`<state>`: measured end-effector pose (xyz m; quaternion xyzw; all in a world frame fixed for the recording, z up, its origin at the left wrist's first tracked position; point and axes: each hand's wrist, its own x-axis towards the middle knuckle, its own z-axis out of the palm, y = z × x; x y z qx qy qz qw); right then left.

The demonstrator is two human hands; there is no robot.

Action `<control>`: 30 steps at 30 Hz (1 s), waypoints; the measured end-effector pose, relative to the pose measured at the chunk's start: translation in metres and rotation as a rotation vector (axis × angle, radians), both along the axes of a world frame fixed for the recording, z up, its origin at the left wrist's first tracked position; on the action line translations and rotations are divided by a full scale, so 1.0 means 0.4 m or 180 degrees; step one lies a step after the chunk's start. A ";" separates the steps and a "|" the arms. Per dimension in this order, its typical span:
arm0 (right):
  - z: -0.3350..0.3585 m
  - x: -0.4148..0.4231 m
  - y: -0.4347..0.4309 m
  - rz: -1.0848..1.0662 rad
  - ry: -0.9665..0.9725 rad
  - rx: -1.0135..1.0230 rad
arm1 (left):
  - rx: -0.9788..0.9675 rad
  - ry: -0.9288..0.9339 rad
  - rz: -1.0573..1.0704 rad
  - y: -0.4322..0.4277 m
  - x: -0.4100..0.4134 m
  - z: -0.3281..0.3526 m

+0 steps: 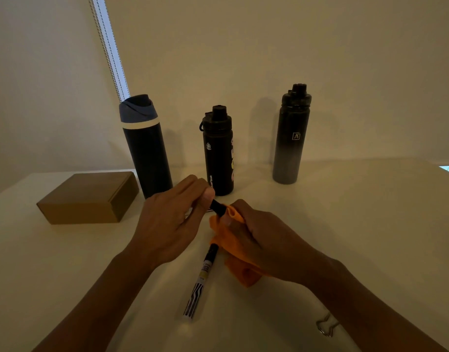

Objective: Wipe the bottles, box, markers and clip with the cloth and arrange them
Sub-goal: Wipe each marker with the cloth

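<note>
Nearest the person, at about five o'clock from the right hand (264,242), a metal clip (326,325) lies on the pale table (370,224), partly hidden behind the right forearm. At about six o'clock from the two hands a marker (202,280) lies flat on the table, its white end with black wavy stripes toward the person and its black end pointing to one o'clock, where it meets the lower edge of the orange cloth (233,240). The right hand is curled around that cloth, bunching it in the fingers, with a loose fold hanging out below the palm onto the table. The left hand (172,219), at about ten o'clock from the right hand, pinches a second marker (217,207) between thumb and curled fingers; only its black end shows, sticking out toward four o'clock and touching the top fold of the cloth just beside the right fingertips. At nine o'clock from the left hand, apart from it, a closed brown box (88,196) sits on the table. Beyond the hands three bottles stand upright, well apart from one another near the wall: a dark bottle with a blue lid (144,146) at eleven o'clock, just beside the box; a shorter black bottle (218,151) at twelve o'clock, just behind the left thumb; and a tall grey bottle (292,135) at one o'clock.
</note>
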<state>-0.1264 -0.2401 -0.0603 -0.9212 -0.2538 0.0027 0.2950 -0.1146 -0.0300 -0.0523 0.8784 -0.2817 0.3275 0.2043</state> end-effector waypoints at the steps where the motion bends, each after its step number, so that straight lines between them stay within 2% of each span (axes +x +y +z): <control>1: -0.001 0.001 0.002 0.0011 -0.0049 -0.0141 | -0.0078 0.0009 0.0026 0.000 -0.001 0.000; 6: 0.016 0.004 -0.002 -0.0074 -0.0112 -0.0555 | -0.0296 0.0136 -0.0055 0.003 0.003 -0.006; 9: 0.016 0.006 -0.003 -0.0075 -0.0121 -0.0639 | 0.0061 0.0134 -0.0211 0.008 0.006 -0.009; 12: 0.010 0.004 0.006 -0.0065 -0.0063 -0.0722 | 0.0382 0.0067 -0.0038 0.018 0.017 -0.023; 15: 0.011 0.003 -0.003 -0.0034 -0.0102 -0.0789 | 0.0050 0.0133 0.0325 0.057 0.030 -0.019; 19: 0.001 0.011 -0.021 -0.0104 -0.0138 -0.0500 | -0.0464 0.0392 0.0573 0.106 0.042 -0.005; 30: -0.034 0.029 -0.023 -0.0057 -0.0353 -0.0289 | -0.0418 0.0470 0.0293 0.055 0.034 -0.030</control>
